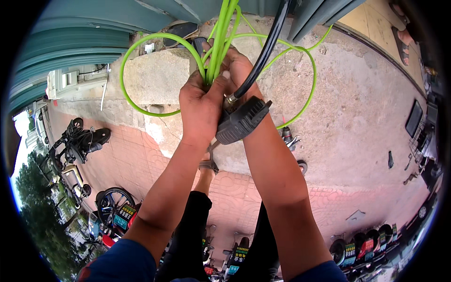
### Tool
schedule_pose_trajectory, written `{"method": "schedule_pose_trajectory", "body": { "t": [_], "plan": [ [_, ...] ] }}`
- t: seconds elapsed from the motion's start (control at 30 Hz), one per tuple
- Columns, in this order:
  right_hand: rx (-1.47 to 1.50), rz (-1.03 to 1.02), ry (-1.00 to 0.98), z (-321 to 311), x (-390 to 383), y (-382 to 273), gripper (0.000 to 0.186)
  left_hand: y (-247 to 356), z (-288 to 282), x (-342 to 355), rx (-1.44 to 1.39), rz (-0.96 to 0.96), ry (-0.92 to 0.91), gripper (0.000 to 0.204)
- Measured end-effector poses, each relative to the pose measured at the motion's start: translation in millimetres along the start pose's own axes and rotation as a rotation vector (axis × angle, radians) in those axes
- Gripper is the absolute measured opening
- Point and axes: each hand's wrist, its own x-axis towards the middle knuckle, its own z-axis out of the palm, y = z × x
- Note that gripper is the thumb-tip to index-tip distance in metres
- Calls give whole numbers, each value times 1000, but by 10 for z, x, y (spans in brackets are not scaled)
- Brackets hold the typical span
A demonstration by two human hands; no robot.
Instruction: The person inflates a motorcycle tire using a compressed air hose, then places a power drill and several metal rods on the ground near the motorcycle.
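Several strands of a bright green air hose (pixel 217 51) run up from between my hands, with loops hanging to both sides. My left hand (pixel 201 103) is closed round the lower end of the bundle, its thumb pressed across the strands. My right hand (pixel 240 66) wraps the strands from behind and to the right, its fingers partly hidden. Against my right wrist sits a black ribbed rubber-cased device (pixel 242 121), which looks like a tyre inflator gauge. A thick black hose (pixel 264 61) joins it through a metal fitting (pixel 230 99). What supports the device is hidden.
A stone slab (pixel 159 75) lies behind my left hand, below the teal metal shutter (pixel 70 47). A power tool (pixel 286 135) lies on the ground right of my arm. Parked motorbikes (pixel 77 145) stand at left, others behind me. Someone's sandalled foot (pixel 404 51) shows far right.
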Motion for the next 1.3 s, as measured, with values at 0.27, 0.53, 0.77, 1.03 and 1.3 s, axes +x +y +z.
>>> {"method": "schedule_pose_trajectory", "body": {
  "t": [0.27, 0.53, 0.77, 1.03, 1.3],
  "plan": [
    [-179, 57, 54, -1072, 236, -929, 35, -845, 633, 1065, 396, 329, -23, 40],
    [-514, -150, 760, -2291, -2231, -709, 49, -2207, 1303, 1319, 932, 40, -645, 83],
    [-631, -8, 1199, -2920, -3868, 15, 55, -2713, 1169, 1099, 669, -9, -571, 87],
    [-1670, -444, 1096, -3070, -2427, -582, 49, -2716, 341, 632, 509, 124, -434, 87],
    [-1816, 8, 985, -3553, -1274, -338, 63, -2777, 25, 364, 232, -627, -408, 38]
  ]
}}
